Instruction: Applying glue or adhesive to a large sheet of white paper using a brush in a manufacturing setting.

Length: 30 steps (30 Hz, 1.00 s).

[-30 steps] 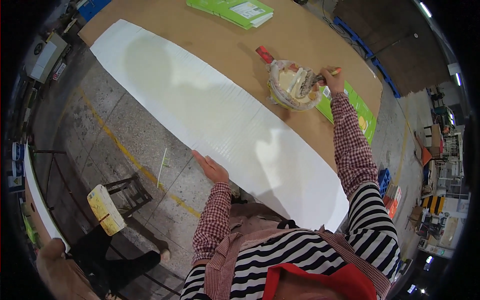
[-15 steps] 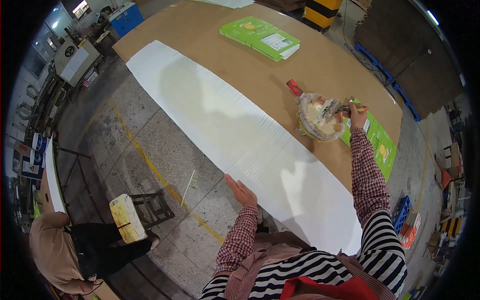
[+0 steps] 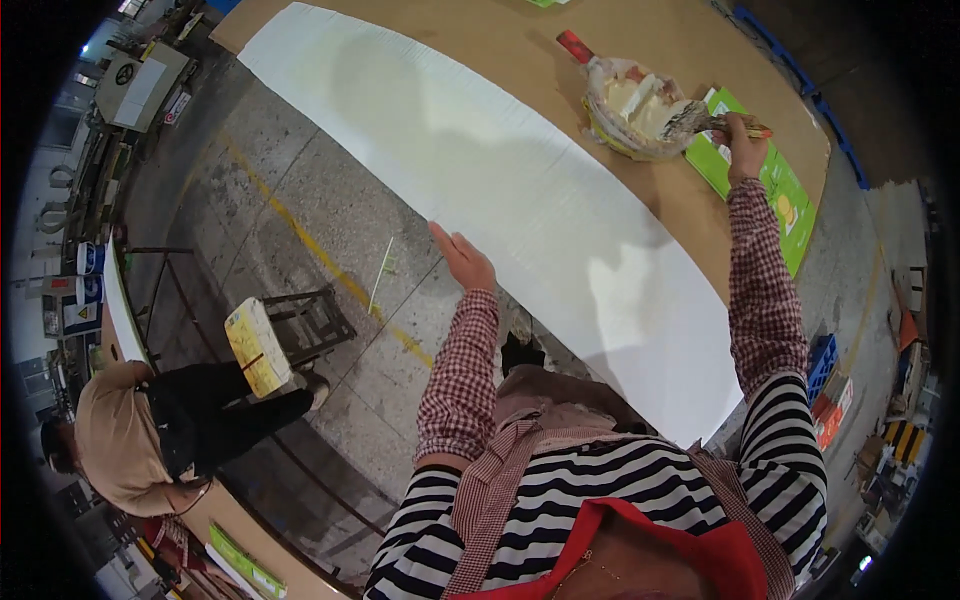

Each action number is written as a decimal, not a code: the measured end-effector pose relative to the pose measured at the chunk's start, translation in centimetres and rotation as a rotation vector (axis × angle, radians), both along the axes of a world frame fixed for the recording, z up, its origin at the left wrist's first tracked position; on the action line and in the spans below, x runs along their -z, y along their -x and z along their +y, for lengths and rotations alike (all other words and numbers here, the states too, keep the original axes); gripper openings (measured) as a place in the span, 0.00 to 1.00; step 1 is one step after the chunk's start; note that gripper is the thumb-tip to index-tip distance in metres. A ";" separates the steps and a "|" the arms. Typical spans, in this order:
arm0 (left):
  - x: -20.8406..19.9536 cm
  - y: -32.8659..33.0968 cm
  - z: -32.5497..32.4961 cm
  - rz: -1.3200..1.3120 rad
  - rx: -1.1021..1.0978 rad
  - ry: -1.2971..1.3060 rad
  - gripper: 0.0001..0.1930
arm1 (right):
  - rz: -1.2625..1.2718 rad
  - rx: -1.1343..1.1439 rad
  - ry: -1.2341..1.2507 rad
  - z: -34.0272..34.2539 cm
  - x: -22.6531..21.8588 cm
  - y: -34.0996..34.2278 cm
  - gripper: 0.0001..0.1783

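My right hand [image 3: 742,147] is closed on the handle of a paste-caked brush [image 3: 688,120]. Its bristles rest in the right side of a round tub [image 3: 640,148] with crusted, plastic-covered walls and cream-coloured paste inside. My left hand [image 3: 466,262] has its fingers stretched out, with the fingertips at the near edge of a long stack of white sheets [image 3: 480,150]. Those sheets are fanned into closely overlapping strips along the table's near side. A red handle [image 3: 575,46] juts from the tub's far left rim.
Brown board covers the table [image 3: 500,40]. Flat green printed pieces [image 3: 790,200] lie right of the tub. On the floor at left stands a stool with a yellowish top [image 3: 257,345]. Another person [image 3: 140,435] is at lower left, near a second table.
The brush has shifted from the middle of the tub toward its right side. The whole view has tilted, so the table sits higher; my left hand stays by the sheets' edge.
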<state>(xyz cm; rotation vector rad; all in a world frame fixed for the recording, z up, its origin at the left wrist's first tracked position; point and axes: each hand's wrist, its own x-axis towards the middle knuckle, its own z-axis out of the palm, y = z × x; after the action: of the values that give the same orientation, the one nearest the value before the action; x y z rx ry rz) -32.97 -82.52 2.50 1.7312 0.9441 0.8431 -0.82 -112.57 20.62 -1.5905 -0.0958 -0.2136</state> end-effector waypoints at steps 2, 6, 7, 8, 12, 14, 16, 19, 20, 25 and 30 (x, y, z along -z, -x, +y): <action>0.5 1.1 -0.2 -0.053 -0.064 0.100 0.29 | 0.085 -0.069 -0.194 -2.9 -0.7 2.3 0.10; -1.5 5.6 -10.4 -0.138 -0.226 0.423 0.35 | 0.311 -0.392 -0.453 -9.8 -0.9 7.2 0.10; -0.9 7.7 -14.5 -0.096 -0.222 0.442 0.35 | 0.309 -0.473 -0.494 -11.6 -1.1 9.0 0.09; 0.0 9.6 -18.2 -0.072 -0.152 0.610 0.36 | 0.340 -0.460 -0.488 -13.2 -0.9 10.8 0.09; 1.8 13.1 -32.4 -0.028 -0.019 1.082 0.28 | 0.329 -0.508 -0.410 -18.9 -0.9 19.1 0.06; 0.9 13.5 -36.2 0.042 0.023 1.033 0.30 | 0.266 -0.565 -0.116 -21.1 -0.9 23.6 0.04; 1.4 13.1 -38.5 0.179 -0.199 0.407 0.30 | 0.201 -0.559 0.156 -22.9 0.0 27.2 0.03; -2.1 13.1 -40.4 0.182 -0.040 0.705 0.36 | 0.087 -0.577 0.206 -25.9 2.2 31.3 0.03; -2.0 13.6 -40.7 0.202 0.028 0.761 0.36 | -0.106 -0.604 0.353 -26.1 2.8 32.0 0.04; -0.5 16.2 -45.3 0.246 0.061 0.807 0.37 | -0.117 -0.640 0.285 -21.9 4.3 32.5 0.05; -1.3 16.8 -47.8 0.292 0.156 0.924 0.36 | -0.356 -0.641 0.256 -16.2 5.4 28.7 0.06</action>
<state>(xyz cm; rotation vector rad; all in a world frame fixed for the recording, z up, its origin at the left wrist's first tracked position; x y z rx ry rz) -49.74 -130.27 3.76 1.0898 1.1282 -0.0047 -29.47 -128.75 15.22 -1.6762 -0.9246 0.0233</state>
